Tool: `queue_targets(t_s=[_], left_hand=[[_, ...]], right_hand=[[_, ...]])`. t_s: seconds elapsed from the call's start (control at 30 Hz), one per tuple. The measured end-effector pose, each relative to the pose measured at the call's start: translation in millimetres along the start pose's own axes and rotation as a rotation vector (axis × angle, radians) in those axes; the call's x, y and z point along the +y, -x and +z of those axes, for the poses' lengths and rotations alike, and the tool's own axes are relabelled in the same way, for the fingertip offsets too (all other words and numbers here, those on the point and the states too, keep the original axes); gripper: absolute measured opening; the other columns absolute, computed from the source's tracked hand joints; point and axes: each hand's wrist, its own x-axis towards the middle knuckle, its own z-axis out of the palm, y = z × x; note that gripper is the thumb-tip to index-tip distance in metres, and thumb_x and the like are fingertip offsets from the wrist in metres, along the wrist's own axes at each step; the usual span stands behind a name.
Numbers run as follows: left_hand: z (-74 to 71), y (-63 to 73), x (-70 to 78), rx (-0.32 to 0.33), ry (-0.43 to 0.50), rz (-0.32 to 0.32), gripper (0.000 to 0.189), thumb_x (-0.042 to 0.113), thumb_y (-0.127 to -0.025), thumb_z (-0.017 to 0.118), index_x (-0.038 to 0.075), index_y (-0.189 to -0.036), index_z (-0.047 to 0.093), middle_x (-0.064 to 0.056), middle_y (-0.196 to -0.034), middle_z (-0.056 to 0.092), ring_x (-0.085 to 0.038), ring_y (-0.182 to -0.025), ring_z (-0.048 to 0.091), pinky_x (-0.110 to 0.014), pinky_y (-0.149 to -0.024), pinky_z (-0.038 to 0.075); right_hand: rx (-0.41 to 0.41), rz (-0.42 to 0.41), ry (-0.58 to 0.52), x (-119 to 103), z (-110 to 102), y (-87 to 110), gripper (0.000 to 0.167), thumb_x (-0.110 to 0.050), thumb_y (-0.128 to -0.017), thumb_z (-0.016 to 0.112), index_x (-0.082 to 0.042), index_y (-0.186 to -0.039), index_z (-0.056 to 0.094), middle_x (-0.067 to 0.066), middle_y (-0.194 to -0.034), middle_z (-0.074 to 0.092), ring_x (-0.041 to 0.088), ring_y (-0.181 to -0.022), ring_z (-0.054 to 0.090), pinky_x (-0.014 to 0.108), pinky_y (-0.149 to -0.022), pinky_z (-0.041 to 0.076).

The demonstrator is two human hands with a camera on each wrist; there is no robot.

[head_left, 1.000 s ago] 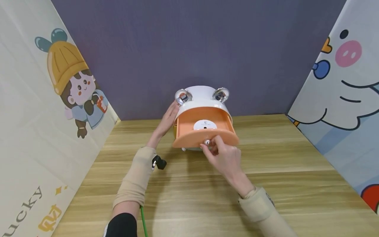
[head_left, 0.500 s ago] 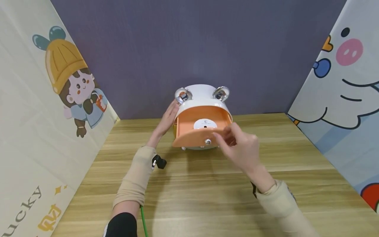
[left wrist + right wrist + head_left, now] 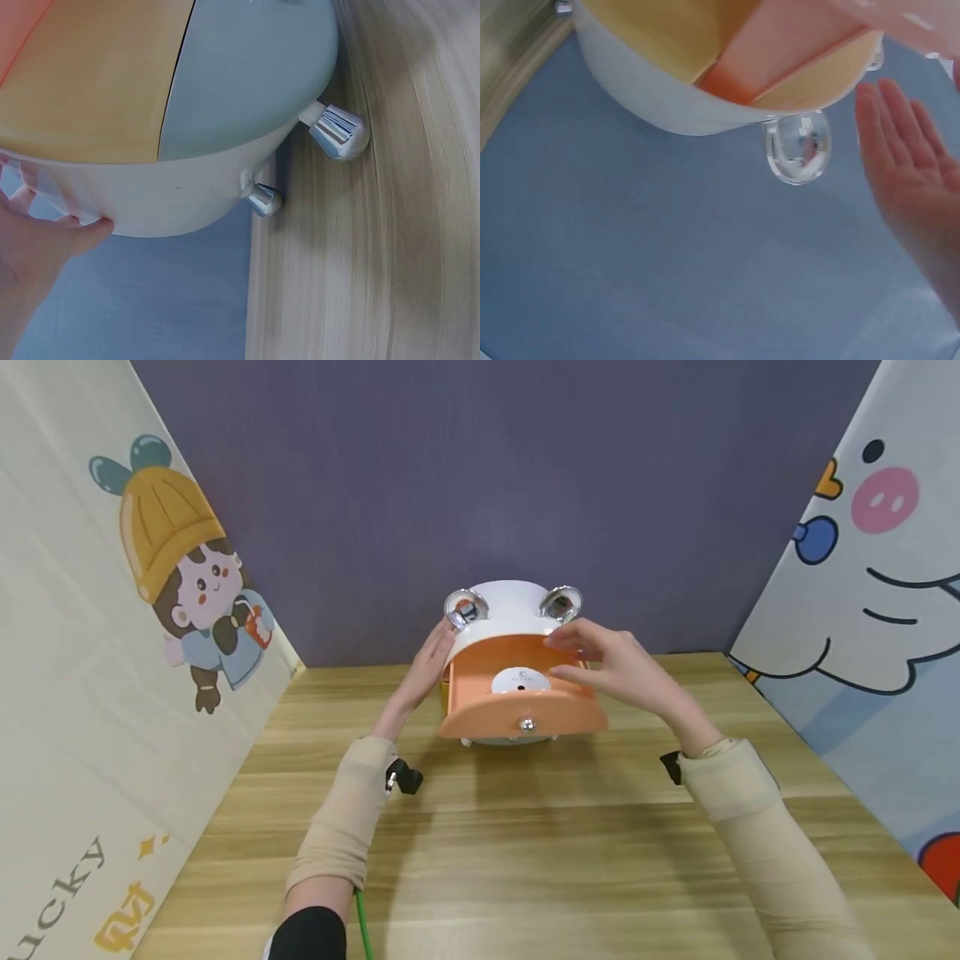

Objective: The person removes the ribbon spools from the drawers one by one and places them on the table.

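Note:
A white drawer box [image 3: 510, 602] with two round silver mirror-like ears stands against the back panel. Its orange top drawer [image 3: 483, 714] is pulled out, showing a white label [image 3: 521, 679] inside and a silver ball knob [image 3: 528, 725] on its front. My left hand [image 3: 425, 672] rests flat along the box's left side; in the left wrist view its fingertips touch the white shell [image 3: 180, 195]. My right hand [image 3: 618, 667], thumb and fingers spread apart and holding nothing, hovers over the drawer's right side. The right wrist view shows its fingers extended near a silver ear [image 3: 799, 148].
Below the orange drawer sit a yellow drawer [image 3: 90, 90] and a grey-blue drawer [image 3: 247, 75], both pushed in. Silver feet [image 3: 341, 133] hold the box on the wooden table [image 3: 525, 852]. A purple-grey panel [image 3: 480, 468] rises right behind; printed panels flank both sides.
My right hand has let go of the silver knob and moved up and right, its fingers opening over the drawer. The drawer stays pulled out, and my left hand keeps its place.

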Motion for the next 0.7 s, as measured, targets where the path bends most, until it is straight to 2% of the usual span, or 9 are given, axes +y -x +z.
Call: queue_targets(t_s=[0.13,0.27,0.37,0.6,0.63,0.7], left_hand=[[0.0,1.1,-0.3,0.0,-0.001,-0.007,0.059,0.051,-0.106,0.027,0.025,-0.159,0.022,0.003,-0.169,0.01,-0.022,-0.157,0.007,-0.054,-0.127,0.008],[0.5,3.6,-1.6,-0.001,-0.008,-0.009,0.06,0.052,-0.106,0.027,0.026,-0.159,0.021,0.004,-0.169,0.01,-0.021,-0.157,0.007,-0.053,-0.127,0.008],[0.7,6.5,-2.7,0.006,-0.008,-0.014,0.06,0.052,-0.106,0.027,0.025,-0.159,0.021,0.004,-0.169,0.01,-0.022,-0.157,0.007,-0.052,-0.127,0.008],[1.4,6.2,-5.6,0.006,-0.016,0.003,0.062,0.053,-0.105,0.028,0.022,-0.159,0.024,0.003,-0.169,0.012,-0.022,-0.157,0.008,-0.051,-0.128,0.008],[0.8,7.4,-0.2,-0.002,-0.015,-0.002,0.061,0.051,-0.106,0.028,0.021,-0.159,0.024,0.002,-0.169,0.011,-0.022,-0.157,0.008,-0.051,-0.128,0.007],[0.4,6.5,1.5,-0.008,-0.013,0.0,0.059,0.049,-0.107,0.027,0.02,-0.159,0.023,0.001,-0.169,0.01,-0.022,-0.157,0.007,-0.051,-0.128,0.007]], right_hand=[[-0.164,0.011,-0.009,8.3,-0.7,-8.0,0.05,-0.021,-0.087,0.077,-0.007,-0.131,0.058,0.013,-0.135,0.064,0.032,-0.127,0.06,0.049,-0.106,0.049],[-0.265,0.033,0.002,14.6,1.4,-13.3,0.056,-0.019,-0.088,0.076,-0.007,-0.138,0.055,0.012,-0.141,0.06,0.031,-0.132,0.056,0.049,-0.11,0.047],[-0.31,0.045,0.04,18.1,4.2,-17.1,0.06,-0.02,-0.087,0.076,-0.008,-0.141,0.053,0.009,-0.144,0.058,0.028,-0.133,0.055,0.048,-0.11,0.046],[-0.376,0.039,0.126,20.1,9.2,-24.1,0.066,-0.022,-0.084,0.073,-0.01,-0.145,0.05,0.01,-0.146,0.055,0.025,-0.122,0.057,0.042,-0.101,0.047],[-0.381,0.035,0.137,19.6,9.3,-25.2,0.067,-0.021,-0.084,0.073,-0.009,-0.146,0.049,0.011,-0.146,0.055,0.024,-0.12,0.057,0.041,-0.1,0.046],[-0.394,0.035,0.154,17.8,9.3,-27.6,0.068,-0.021,-0.084,0.072,-0.009,-0.146,0.048,0.011,-0.146,0.055,0.023,-0.112,0.057,0.039,-0.096,0.045]])
